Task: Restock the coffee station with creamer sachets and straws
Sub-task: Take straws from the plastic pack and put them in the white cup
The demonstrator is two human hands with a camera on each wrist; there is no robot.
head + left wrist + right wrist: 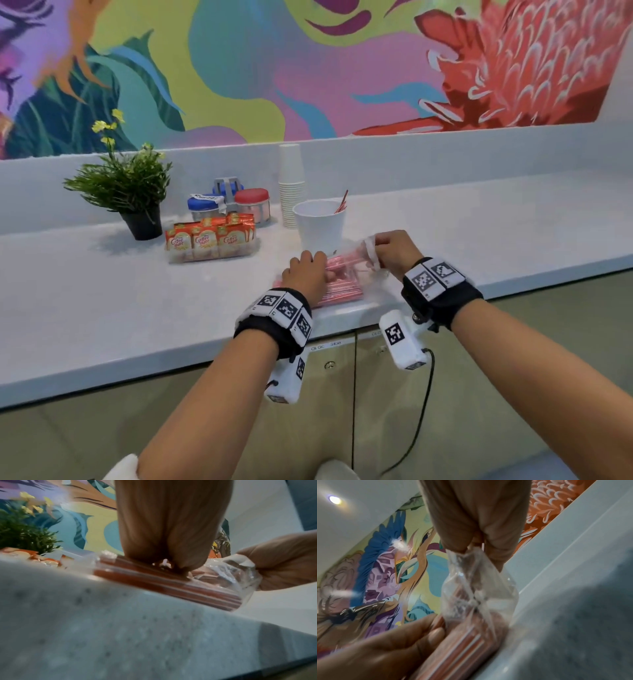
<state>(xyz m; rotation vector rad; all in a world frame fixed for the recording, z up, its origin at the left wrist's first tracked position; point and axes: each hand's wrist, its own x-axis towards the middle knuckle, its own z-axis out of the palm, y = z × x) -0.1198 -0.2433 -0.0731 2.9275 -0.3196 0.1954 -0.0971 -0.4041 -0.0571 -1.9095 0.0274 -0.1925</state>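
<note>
A clear plastic bag of red-and-white straws [342, 281] lies on the white counter [102, 291] near its front edge. My left hand [305, 270] is over the bag's middle, fingers curled onto the straws [163, 578]. My right hand [394, 250] pinches the bag's open end [471, 566] and lifts it. Behind the bag stands a white cup [320, 226] holding a few straws. A clear pack of orange creamer sachets [210, 240] lies to the left.
A potted plant [133, 192] stands at the back left. Jars with blue and red lids [229, 204] in a grey caddy sit behind the sachets. A stack of paper cups [291, 185] rises beside the white cup. Cabinet doors [342, 394] are below the counter.
</note>
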